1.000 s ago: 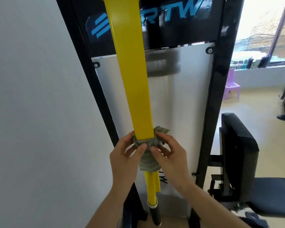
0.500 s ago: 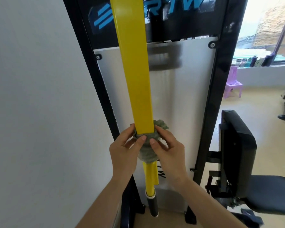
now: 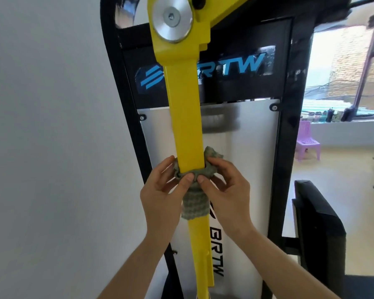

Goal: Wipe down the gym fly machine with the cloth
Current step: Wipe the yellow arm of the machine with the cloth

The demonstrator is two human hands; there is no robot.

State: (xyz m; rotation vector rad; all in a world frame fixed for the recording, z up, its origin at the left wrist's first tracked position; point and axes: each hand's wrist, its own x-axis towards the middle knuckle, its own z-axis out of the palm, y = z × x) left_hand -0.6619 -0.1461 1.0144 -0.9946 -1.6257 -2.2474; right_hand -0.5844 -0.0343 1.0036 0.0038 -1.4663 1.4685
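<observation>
A yellow arm (image 3: 185, 108) of the fly machine hangs down the middle of the head view from a silver pivot disc (image 3: 172, 17). A grey-green cloth (image 3: 195, 201) is wrapped around the arm below its midpoint. My left hand (image 3: 161, 196) grips the cloth from the left side and my right hand (image 3: 226, 190) grips it from the right, thumbs meeting at the front of the arm. One corner of the cloth sticks up behind the arm on the right. The lower end of the arm runs out of view at the bottom.
Behind the arm stands the black frame (image 3: 130, 117) with a silver panel (image 3: 242, 156) and blue lettering. A white wall (image 3: 52, 126) is close on the left. The black seat pad (image 3: 317, 229) is at the right, a purple plastic chair (image 3: 307, 140) farther back by the window.
Both hands have slid the cloth a little way up the yellow arm. The view has tilted upward, so the pivot disc now shows and the black handle at the bottom has left the frame.
</observation>
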